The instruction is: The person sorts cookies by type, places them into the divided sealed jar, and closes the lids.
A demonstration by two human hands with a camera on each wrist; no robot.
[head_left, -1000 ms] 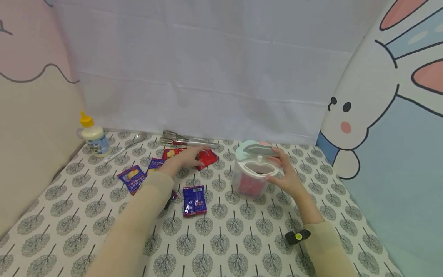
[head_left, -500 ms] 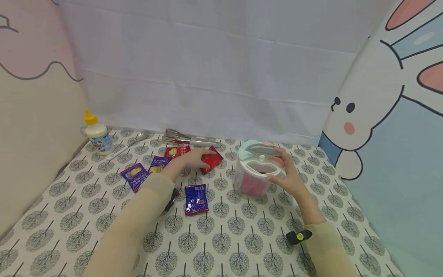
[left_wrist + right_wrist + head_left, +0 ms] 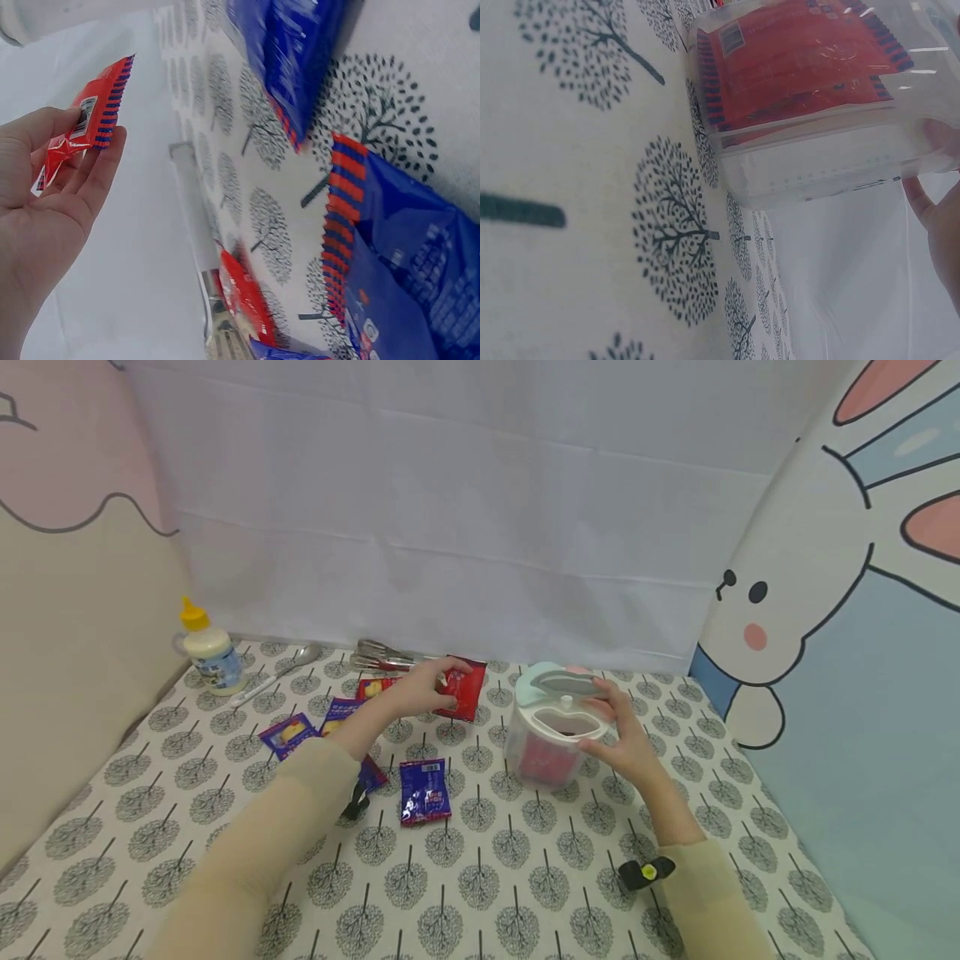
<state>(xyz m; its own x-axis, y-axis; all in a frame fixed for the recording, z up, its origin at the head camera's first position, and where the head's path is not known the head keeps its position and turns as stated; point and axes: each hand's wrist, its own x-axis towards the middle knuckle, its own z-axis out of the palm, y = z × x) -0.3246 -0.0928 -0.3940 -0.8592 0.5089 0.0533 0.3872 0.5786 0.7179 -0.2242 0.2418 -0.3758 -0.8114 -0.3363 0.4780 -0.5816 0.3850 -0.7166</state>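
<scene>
My left hand [image 3: 420, 689] pinches a red snack packet [image 3: 468, 692] between thumb and fingers. In the left wrist view the packet [image 3: 94, 112] is held up above the patterned cloth. My right hand [image 3: 628, 739] grips a clear plastic container [image 3: 551, 764] at its top right, fingers at the raised grey flap [image 3: 562, 683] and thumb near the opening's rim. The opening faces up. Through the container's wall in the right wrist view, red packets [image 3: 795, 67] show inside. Nearest to the left forearm lie several blue packets; one [image 3: 424, 792] lies apart, left of the container.
Another red packet [image 3: 369, 687] lies behind the left wrist, partly hidden. Metal utensils [image 3: 382, 660], one with tong-like ends, lie at the back edge. A spoon [image 3: 276, 677] and a yellow-capped bottle [image 3: 213, 656] are at the back left. A white curtain [image 3: 465, 510] hangs behind.
The left hand has lifted the red packet off the cloth, up and slightly back, and the packet has turned more upright. The right hand and container stay in place.
</scene>
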